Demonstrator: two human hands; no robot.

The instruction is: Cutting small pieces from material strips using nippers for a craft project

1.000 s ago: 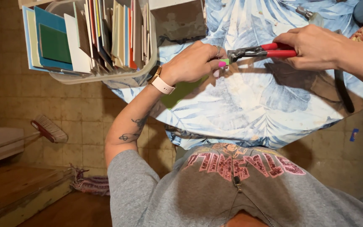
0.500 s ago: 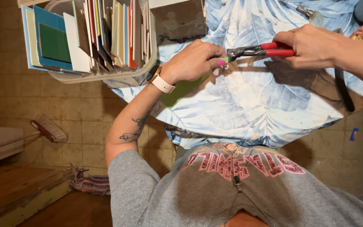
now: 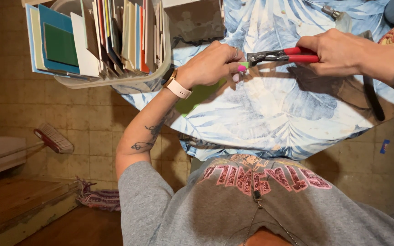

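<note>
the left hand (image 3: pixel 213 64) pinches a green piece (image 3: pixel 202 93) flat over the leaf-print tablecloth (image 3: pixel 270 118); the right hand (image 3: pixel 338 52) is wrapped around red-handled pliers (image 3: pixel 281 56), jaws seemingly biting its edge; hold the piece steady, squeeze evenly.

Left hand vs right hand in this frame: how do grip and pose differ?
The left hand pinches a small green piece at its fingertips; the right hand wraps around the red handles of the pliers. The left hand has a watch with a pale strap at the wrist; the right wrist shows none. The left hand enters from the basket of coloured sheets side, the right from the opposite side. Both hover over the leaf-print tablecloth, meeting at the plier jaws.
</note>
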